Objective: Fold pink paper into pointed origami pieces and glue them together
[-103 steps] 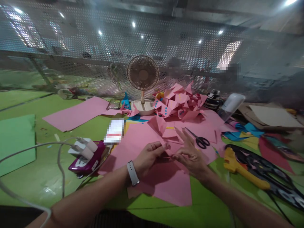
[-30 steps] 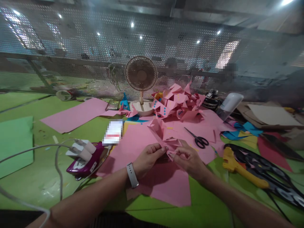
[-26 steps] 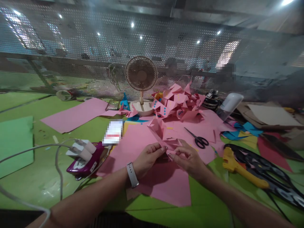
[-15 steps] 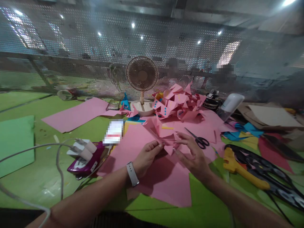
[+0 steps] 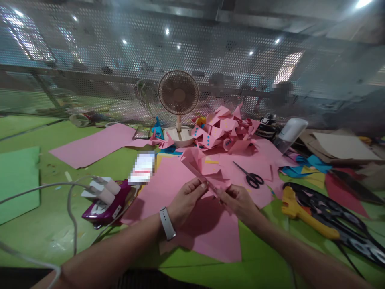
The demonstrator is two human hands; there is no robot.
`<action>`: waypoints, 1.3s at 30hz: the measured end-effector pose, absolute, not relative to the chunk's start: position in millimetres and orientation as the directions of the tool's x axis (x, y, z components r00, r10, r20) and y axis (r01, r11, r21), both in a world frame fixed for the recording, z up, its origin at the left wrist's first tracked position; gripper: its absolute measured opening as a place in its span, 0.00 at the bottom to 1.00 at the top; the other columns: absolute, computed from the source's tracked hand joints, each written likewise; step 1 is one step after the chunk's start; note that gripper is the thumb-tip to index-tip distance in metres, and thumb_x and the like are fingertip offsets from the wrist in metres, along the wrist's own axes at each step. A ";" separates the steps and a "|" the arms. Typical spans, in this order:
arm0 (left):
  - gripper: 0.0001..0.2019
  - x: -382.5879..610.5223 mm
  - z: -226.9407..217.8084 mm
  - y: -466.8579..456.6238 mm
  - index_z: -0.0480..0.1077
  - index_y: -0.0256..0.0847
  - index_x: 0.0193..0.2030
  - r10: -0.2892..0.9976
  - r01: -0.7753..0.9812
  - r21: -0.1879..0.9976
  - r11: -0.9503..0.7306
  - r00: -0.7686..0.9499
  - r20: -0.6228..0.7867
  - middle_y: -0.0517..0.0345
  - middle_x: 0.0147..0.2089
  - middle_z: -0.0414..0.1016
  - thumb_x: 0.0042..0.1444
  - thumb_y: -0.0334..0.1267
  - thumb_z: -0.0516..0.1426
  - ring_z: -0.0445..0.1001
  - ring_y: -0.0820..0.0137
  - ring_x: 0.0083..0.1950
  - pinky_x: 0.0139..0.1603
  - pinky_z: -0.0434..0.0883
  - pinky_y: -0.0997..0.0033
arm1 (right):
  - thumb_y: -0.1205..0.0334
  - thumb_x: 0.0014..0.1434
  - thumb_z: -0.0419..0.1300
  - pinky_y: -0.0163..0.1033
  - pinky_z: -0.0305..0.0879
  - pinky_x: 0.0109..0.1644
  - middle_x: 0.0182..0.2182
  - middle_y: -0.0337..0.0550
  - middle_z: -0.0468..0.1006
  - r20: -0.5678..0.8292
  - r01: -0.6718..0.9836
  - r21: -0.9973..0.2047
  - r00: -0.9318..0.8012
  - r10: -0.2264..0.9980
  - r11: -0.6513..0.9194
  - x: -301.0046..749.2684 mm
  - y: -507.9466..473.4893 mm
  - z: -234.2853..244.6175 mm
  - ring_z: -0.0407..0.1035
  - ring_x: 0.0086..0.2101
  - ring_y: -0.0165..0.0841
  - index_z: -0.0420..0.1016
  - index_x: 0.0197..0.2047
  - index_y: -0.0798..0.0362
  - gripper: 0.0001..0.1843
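My left hand (image 5: 187,199), with a white watch on its wrist, pinches the near edge of a folded pink paper piece (image 5: 201,165). My right hand (image 5: 237,202) is closed on the same piece from the right, fingers curled. The folded paper rises a little above a large pink sheet (image 5: 207,228) lying on the green table (image 5: 45,224). Black-handled scissors (image 5: 251,177) lie just right of my hands.
A pile of folded pink shapes (image 5: 225,130) sits behind, beside a small desk fan (image 5: 179,102). A purple device with white chargers and cables (image 5: 104,196) lies left. A yellow tool (image 5: 303,214), coloured paper scraps and a white bottle (image 5: 291,132) crowd the right. Perforated metal screen behind.
My right hand went from open fingers to a closed pinch on the folded pink piece. Both hands lifted and turned the piece slightly; the left hand kept its grip.
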State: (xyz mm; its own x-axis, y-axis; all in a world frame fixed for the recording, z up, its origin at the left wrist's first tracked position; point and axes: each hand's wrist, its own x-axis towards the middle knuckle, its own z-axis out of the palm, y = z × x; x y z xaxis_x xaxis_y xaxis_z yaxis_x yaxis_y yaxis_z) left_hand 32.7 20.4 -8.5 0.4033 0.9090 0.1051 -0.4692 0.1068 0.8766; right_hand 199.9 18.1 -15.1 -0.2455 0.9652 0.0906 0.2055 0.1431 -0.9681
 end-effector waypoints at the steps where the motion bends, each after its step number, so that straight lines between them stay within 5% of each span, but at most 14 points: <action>1: 0.09 32.4 -9.4 20.8 0.73 0.38 0.40 0.909 -0.477 0.870 0.121 0.405 0.096 0.54 0.41 0.75 0.54 0.38 0.58 0.70 0.69 0.45 0.54 0.62 0.64 | 0.48 0.55 0.57 0.32 0.51 0.20 0.17 0.35 0.65 0.087 0.206 -0.969 -0.238 0.967 0.138 200.2 18.1 -15.0 0.56 0.18 0.25 0.68 0.22 0.54 0.19; 8: 0.06 33.3 -10.3 18.1 0.71 0.36 0.33 0.927 -0.519 0.826 0.220 0.376 -0.010 0.58 0.34 0.73 0.52 0.37 0.60 0.70 0.73 0.37 0.45 0.65 0.70 | 0.48 0.57 0.54 0.33 0.57 0.22 0.19 0.38 0.71 0.069 0.176 -0.978 -0.247 0.967 0.115 202.1 15.2 -11.9 0.62 0.20 0.28 0.74 0.25 0.55 0.20; 15: 0.06 35.1 -3.2 13.0 0.70 0.35 0.33 0.927 -0.543 0.808 0.229 0.375 -0.010 0.60 0.29 0.71 0.54 0.36 0.59 0.69 0.76 0.31 0.39 0.67 0.74 | 0.49 0.63 0.43 0.41 0.65 0.40 0.28 0.45 0.79 0.132 0.085 -0.982 -0.334 0.933 0.169 205.5 13.3 -6.3 0.70 0.30 0.34 0.79 0.30 0.55 0.28; 21: 0.08 37.1 -6.6 14.4 0.69 0.35 0.31 0.890 -0.546 0.813 0.200 0.449 0.083 0.58 0.28 0.70 0.56 0.39 0.56 0.69 0.73 0.30 0.36 0.67 0.70 | 0.47 0.53 0.58 0.36 0.67 0.31 0.23 0.45 0.78 0.003 0.133 -0.989 -0.419 0.908 0.065 200.2 15.2 -12.8 0.71 0.25 0.33 0.80 0.31 0.57 0.20; 32: 0.10 33.5 -11.4 16.2 0.68 0.35 0.27 0.926 -0.491 0.849 0.196 0.377 0.004 0.61 0.25 0.67 0.53 0.39 0.59 0.65 0.77 0.28 0.33 0.63 0.76 | 0.44 0.54 0.55 0.33 0.66 0.25 0.19 0.43 0.77 0.004 0.116 -0.991 -0.458 0.889 0.064 199.4 14.4 -12.8 0.70 0.21 0.29 0.81 0.29 0.57 0.24; 39: 0.09 33.6 -12.1 16.7 0.69 0.36 0.30 0.926 -0.515 0.832 0.204 0.377 0.006 0.61 0.27 0.67 0.51 0.40 0.60 0.66 0.76 0.30 0.36 0.64 0.73 | 0.41 0.54 0.54 0.36 0.68 0.32 0.21 0.44 0.78 -0.034 0.126 -0.992 -0.446 0.895 0.026 198.8 12.2 -6.6 0.72 0.24 0.31 0.81 0.29 0.56 0.26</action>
State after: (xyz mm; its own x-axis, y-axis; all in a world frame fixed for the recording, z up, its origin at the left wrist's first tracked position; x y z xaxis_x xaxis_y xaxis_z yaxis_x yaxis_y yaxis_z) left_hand 33.6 16.7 -12.1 0.3769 0.9262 0.0063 -0.5154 0.2040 0.8323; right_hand 198.8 12.2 -6.6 -0.4458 0.8945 -0.0335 0.1260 0.0256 -0.9917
